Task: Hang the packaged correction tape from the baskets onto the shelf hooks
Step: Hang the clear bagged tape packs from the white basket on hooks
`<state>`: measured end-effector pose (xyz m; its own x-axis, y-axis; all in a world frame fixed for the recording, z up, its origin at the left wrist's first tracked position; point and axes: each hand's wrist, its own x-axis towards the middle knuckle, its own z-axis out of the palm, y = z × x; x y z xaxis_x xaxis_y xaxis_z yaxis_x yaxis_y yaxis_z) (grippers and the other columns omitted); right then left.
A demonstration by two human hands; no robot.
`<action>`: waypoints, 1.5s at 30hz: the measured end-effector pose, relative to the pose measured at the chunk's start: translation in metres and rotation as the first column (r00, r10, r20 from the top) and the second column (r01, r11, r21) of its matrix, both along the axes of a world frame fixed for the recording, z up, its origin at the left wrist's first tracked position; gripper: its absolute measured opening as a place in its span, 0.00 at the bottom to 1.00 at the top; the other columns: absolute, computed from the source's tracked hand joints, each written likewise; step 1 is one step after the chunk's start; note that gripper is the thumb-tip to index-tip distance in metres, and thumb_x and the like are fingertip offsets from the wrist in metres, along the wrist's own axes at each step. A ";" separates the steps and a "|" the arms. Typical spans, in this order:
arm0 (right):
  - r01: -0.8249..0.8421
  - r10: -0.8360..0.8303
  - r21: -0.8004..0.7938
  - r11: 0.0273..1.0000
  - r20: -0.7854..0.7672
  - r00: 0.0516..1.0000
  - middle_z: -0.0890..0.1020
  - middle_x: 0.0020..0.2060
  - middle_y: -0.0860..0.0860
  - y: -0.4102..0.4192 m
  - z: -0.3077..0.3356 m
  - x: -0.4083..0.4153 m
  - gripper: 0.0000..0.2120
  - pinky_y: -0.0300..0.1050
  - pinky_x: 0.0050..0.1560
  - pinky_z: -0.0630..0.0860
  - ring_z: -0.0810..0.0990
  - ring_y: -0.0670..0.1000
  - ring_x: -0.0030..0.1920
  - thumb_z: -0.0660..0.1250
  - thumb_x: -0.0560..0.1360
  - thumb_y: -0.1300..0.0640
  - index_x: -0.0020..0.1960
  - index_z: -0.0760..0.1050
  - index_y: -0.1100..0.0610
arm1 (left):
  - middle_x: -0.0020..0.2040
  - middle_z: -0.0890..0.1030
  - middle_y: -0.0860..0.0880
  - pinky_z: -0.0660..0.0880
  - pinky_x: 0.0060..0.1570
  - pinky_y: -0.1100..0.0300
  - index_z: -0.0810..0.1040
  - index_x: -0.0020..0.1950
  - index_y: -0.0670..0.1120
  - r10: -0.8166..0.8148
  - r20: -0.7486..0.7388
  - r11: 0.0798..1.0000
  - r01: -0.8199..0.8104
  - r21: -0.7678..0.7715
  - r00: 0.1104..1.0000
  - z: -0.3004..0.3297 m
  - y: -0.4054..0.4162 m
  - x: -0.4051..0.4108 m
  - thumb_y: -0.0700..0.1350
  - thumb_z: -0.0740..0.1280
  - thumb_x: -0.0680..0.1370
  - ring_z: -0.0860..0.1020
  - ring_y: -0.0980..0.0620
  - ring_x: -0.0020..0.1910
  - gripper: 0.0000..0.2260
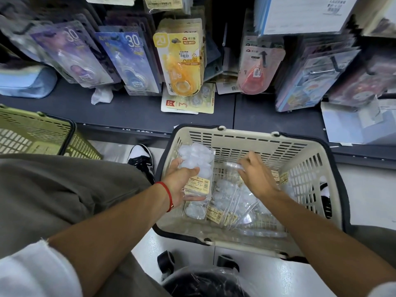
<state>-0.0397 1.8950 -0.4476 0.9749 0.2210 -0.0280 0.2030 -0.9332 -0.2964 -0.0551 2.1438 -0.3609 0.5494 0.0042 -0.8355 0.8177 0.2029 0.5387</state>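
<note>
At the frame's centre, inside the beige slotted plastic shopping basket, both hands work among clear blister packs of pale-blue correction tape, each with a yellow barcode sticker whose print is too small to read. The left hand grasps a pack at the basket's nine o'clock side, thumb curled across its front, fingers beneath; a yellow label shows just below the thumb. The right hand, blurred, pinches a small clear pack between its fingertips towards the basket's twelve o'clock wall. Both forearms reach in from six o'clock, bare, the left wrist wearing a red string bracelet.

At twelve o'clock of the view, carded tapes hang on the shelf: two purple-blue cards marked "30", and a yellow card reading "20" and "NO.6653". A card marked "3" lies flat below. An olive green basket sits at nine o'clock.
</note>
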 end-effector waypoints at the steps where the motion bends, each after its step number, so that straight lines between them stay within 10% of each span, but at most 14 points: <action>1: -0.022 0.022 0.027 0.999 -0.015 1.000 0.76 0.59 0.54 0.001 0.005 -0.006 0.11 0.53 0.54 0.79 0.76 0.54 0.58 0.67 0.83 0.59 0.65 0.76 0.61 | 0.62 0.81 0.37 0.83 0.43 0.32 0.70 0.70 0.55 -0.010 -0.005 1.000 0.010 0.000 1.000 0.002 -0.001 0.000 0.38 0.69 0.82 0.83 0.31 0.54 0.20; 6: -0.115 0.095 0.147 0.982 0.135 0.986 0.83 0.60 0.62 0.003 0.040 -0.031 0.12 0.57 0.56 0.85 0.85 0.61 0.58 0.71 0.78 0.65 0.60 0.76 0.67 | 0.63 0.79 0.34 0.83 0.37 0.37 0.70 0.68 0.53 0.012 -0.031 1.000 -0.012 0.006 0.999 0.023 -0.003 -0.002 0.42 0.66 0.82 0.81 0.29 0.55 0.15; 10: -0.180 0.113 0.331 0.926 0.213 0.970 0.75 0.73 0.61 0.017 0.082 -0.033 0.19 0.40 0.79 0.58 0.62 0.44 0.78 0.72 0.76 0.66 0.66 0.77 0.66 | 0.64 0.80 0.33 0.82 0.45 0.36 0.71 0.72 0.46 0.059 -0.043 0.993 -0.063 -0.096 0.997 0.051 -0.003 -0.002 0.44 0.63 0.82 0.81 0.30 0.58 0.17; 15: -0.545 0.388 0.363 0.756 0.422 0.819 0.73 0.70 0.64 0.049 0.138 -0.020 0.15 0.56 0.78 0.63 0.67 0.63 0.77 0.64 0.79 0.56 0.61 0.72 0.65 | 0.58 0.85 0.34 0.82 0.48 0.46 0.78 0.70 0.39 0.156 0.115 0.934 -0.109 -0.340 0.981 0.106 -0.011 0.006 0.52 0.59 0.82 0.84 0.37 0.50 0.23; 22: -0.483 0.228 0.365 0.796 0.558 0.798 0.79 0.60 0.58 0.060 0.232 0.029 0.05 0.46 0.68 0.72 0.76 0.53 0.65 0.66 0.81 0.65 0.54 0.79 0.65 | 0.57 0.85 0.40 0.82 0.48 0.39 0.71 0.68 0.52 0.296 0.536 0.936 -0.127 -0.330 0.791 0.168 -0.019 0.018 0.41 0.71 0.81 0.84 0.40 0.46 0.17; 26: -0.278 -0.048 0.598 0.752 0.470 0.882 0.73 0.64 0.50 0.054 0.276 0.045 0.15 0.36 0.56 0.78 0.76 0.44 0.63 0.71 0.80 0.52 0.64 0.72 0.52 | 0.60 0.86 0.42 0.84 0.47 0.38 0.73 0.66 0.50 0.256 0.686 0.953 -0.058 -0.298 0.681 0.203 -0.016 0.029 0.40 0.70 0.81 0.86 0.40 0.50 0.15; 30: 0.022 -0.242 0.822 0.569 0.142 0.960 0.86 0.50 0.44 0.051 0.318 0.068 0.21 0.47 0.48 0.81 0.86 0.46 0.48 0.68 0.71 0.31 0.56 0.77 0.42 | 0.60 0.87 0.45 0.85 0.43 0.47 0.72 0.68 0.53 0.109 0.820 0.982 0.070 -0.178 0.562 0.230 -0.010 0.049 0.40 0.73 0.78 0.87 0.43 0.55 0.21; 35: 0.002 -0.222 0.815 0.580 0.156 0.963 0.87 0.39 0.45 0.049 0.337 0.088 0.12 0.57 0.49 0.82 0.85 0.47 0.41 0.70 0.81 0.42 0.43 0.83 0.48 | 0.62 0.85 0.43 0.77 0.66 0.36 0.71 0.71 0.51 -0.043 0.852 0.985 0.164 -0.052 0.523 0.250 -0.003 0.084 0.41 0.78 0.67 0.84 0.40 0.62 0.34; 41: 0.011 -0.273 0.859 0.512 0.151 0.950 0.86 0.40 0.54 0.053 0.359 0.108 0.14 0.59 0.49 0.79 0.84 0.55 0.39 0.68 0.82 0.44 0.46 0.80 0.54 | 0.64 0.84 0.43 0.81 0.59 0.35 0.73 0.68 0.56 0.007 0.856 0.983 0.155 -0.102 0.517 0.248 0.004 0.114 0.52 0.75 0.72 0.84 0.39 0.62 0.26; 45: -0.057 -0.278 0.889 0.453 0.202 0.939 0.83 0.42 0.69 0.054 0.381 0.121 0.14 0.71 0.46 0.79 0.81 0.72 0.39 0.69 0.78 0.44 0.48 0.79 0.56 | 0.66 0.83 0.51 0.77 0.67 0.40 0.72 0.65 0.68 -0.148 0.915 0.976 -0.094 0.196 0.375 0.245 0.018 0.121 0.57 0.73 0.75 0.82 0.47 0.63 0.21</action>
